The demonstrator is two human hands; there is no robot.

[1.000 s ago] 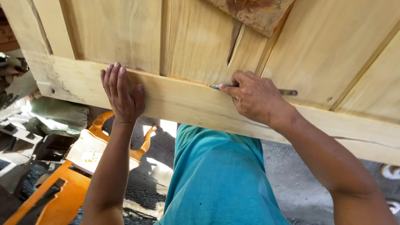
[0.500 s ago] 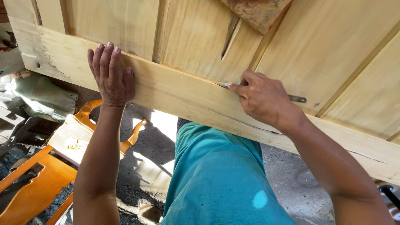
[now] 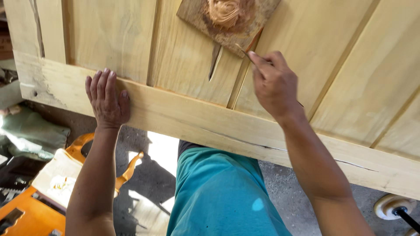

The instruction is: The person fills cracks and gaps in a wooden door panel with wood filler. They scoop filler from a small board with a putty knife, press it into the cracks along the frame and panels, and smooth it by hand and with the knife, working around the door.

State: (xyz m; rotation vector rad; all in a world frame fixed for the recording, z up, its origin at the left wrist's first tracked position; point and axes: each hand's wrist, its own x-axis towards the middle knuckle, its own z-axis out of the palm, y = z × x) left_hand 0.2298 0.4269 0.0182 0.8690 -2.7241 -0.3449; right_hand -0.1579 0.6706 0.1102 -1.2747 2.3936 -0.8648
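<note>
2 hands, 1 wooden door, 1 putty board, 1 blade.

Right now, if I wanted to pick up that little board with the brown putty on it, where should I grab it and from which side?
Probably by the small board's bare left corner and lower edge, coming from the left. The putty mound covers its middle, and the right hand with its thin tool crowds the lower right edge. It lies flat on the wooden panel, so pinch the edge.

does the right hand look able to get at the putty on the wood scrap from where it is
Probably yes. The right hand holds a thin tool whose tip is at the scrap's lower edge, just below the putty, with nothing between them. The left hand lies flat on the rail, out of the way.
</note>
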